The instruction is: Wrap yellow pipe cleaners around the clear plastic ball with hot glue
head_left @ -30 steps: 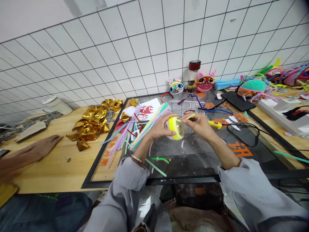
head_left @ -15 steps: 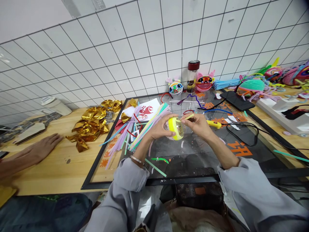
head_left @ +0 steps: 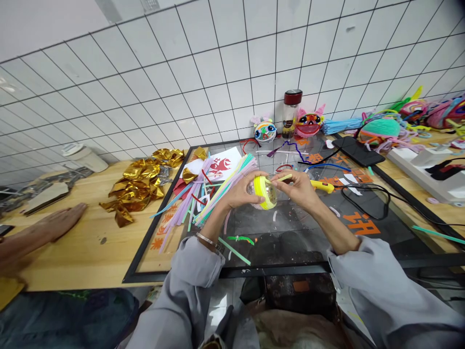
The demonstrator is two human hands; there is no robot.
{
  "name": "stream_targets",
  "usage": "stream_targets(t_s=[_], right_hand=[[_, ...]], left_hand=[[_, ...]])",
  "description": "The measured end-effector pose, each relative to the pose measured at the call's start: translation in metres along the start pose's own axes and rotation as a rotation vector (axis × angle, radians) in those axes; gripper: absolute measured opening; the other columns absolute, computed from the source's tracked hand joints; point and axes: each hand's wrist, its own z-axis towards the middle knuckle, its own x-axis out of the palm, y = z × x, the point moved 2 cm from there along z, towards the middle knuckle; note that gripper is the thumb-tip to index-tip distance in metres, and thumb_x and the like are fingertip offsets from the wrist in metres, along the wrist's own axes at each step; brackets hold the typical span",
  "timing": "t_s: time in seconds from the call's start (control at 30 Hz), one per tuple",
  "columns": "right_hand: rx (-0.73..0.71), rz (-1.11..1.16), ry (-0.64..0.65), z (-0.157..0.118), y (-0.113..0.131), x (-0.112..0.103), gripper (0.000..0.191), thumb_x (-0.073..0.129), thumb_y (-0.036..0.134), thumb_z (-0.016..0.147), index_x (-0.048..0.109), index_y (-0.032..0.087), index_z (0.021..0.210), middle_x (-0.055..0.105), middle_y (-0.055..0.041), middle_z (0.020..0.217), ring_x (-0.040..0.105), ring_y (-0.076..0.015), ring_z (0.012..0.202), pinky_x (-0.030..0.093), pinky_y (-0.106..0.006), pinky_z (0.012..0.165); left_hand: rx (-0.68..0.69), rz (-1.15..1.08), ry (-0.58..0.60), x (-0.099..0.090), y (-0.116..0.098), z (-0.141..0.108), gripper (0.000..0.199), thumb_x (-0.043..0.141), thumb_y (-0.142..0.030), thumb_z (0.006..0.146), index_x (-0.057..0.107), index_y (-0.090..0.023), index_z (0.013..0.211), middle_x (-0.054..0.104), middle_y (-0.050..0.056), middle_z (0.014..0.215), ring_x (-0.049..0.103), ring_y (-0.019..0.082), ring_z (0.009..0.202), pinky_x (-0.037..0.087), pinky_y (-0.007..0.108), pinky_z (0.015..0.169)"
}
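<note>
My left hand (head_left: pixel 242 190) is wrapped round a small clear rounded container (head_left: pixel 271 195) with yellow pipe cleaner wound in bands about its middle. In my right hand (head_left: pixel 296 186) a yellow pipe cleaner (head_left: pixel 284 178) is pinched between thumb and fingers, its near end at the container's side. Both hands hover over the dark glass panel. Just left of them lies a bundle of pastel pipe cleaners (head_left: pixel 227 191). A yellow glue gun (head_left: pixel 322 186) rests right of my right hand, partly hidden by it.
Crumpled gold foil (head_left: pixel 140 182) lies on the left, near another person's hand (head_left: pixel 67 220). A lidded glass bottle (head_left: pixel 291 114) and two decorated animal heads stand by the wall. A black phone (head_left: pixel 358 151), a cable and a white power strip (head_left: pixel 428 177) are at right.
My right hand has shifted slightly left, closer to the container, with the yellow pipe cleaner. The other person's hand at left has moved a little left and turned.
</note>
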Motion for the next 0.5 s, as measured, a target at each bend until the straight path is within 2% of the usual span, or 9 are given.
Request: stream_targets(t_s=[0.23,0.5], right_hand=[[-0.165,-0.117,0.002,-0.0025,0.0026,0.0013,0.015,0.071,0.033,0.082,0.078,0.021,0.077,0.072,-0.0038,0.074,0.063,-0.0166,0.070,0.048,-0.030,0.065],[-0.258,-0.156,0.013,-0.0044,0.0050,0.0032,0.013,0.069,0.030,0.085,0.078,0.021,0.080,0.070,-0.0036,0.074,0.063,-0.0164,0.069,0.047,-0.029,0.063]], left_hand=[[0.014,0.009,-0.005,0.0005,-0.0011,0.0003,0.073,0.081,-0.037,0.059,0.058,-0.019,0.126,0.054,0.009,0.134,0.050,0.032,0.128,0.038,0.043,0.112],[0.006,0.025,-0.005,0.0008,-0.0016,-0.0005,0.073,0.081,-0.036,0.059,0.057,-0.019,0.127,0.055,0.009,0.132,0.051,0.031,0.127,0.039,0.042,0.111]])
